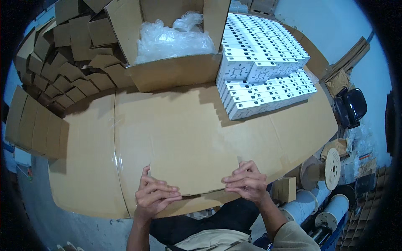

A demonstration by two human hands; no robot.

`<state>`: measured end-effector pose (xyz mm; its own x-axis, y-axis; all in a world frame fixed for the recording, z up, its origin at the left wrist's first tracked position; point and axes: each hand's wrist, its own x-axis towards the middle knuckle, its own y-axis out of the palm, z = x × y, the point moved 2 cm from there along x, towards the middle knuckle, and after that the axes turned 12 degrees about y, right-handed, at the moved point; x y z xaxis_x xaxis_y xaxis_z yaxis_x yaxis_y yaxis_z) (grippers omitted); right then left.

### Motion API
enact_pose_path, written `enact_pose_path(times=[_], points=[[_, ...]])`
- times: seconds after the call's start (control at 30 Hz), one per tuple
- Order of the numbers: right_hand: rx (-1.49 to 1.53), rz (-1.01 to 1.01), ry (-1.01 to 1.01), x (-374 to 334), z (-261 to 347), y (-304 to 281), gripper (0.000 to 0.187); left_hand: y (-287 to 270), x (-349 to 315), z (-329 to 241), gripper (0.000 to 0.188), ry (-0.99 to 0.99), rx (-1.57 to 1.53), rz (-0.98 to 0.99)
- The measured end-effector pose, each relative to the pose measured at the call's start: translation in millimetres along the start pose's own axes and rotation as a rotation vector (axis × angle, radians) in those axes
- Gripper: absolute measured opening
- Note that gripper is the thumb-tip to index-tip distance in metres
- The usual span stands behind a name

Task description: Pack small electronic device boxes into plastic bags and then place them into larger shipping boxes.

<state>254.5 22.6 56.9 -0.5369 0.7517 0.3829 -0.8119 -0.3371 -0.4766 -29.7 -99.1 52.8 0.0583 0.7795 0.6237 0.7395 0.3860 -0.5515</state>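
Left grip and right grip, nearly closed, pinch a brown carton along its near edge, apparently keeping it square over the bench.

Cool bluish light, soft shadow left of the white boxes, glare on left tape, bent edges, black corners

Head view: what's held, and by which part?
A brown cardboard carton, gripped at both ends of its near edge: left hand at the left end, right hand at the right.
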Motion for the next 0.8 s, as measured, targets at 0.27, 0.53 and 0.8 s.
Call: enact_pose_path(times=[0.27,0.53,0.8], points=[[0.036,-0.027,0.059,-10,-2,-7,0.016,1,-5,1,0.017,0.006,-0.023,-0.026],[0.041,0.146,0.040,30,7,4,0.025,9,35,-27,0.025,0.127,0.157,0.200],[0.115,0.253,-0.017,28,-6,4,0.024,4,34,-23,0.026,0.103,0.110,0.201]])
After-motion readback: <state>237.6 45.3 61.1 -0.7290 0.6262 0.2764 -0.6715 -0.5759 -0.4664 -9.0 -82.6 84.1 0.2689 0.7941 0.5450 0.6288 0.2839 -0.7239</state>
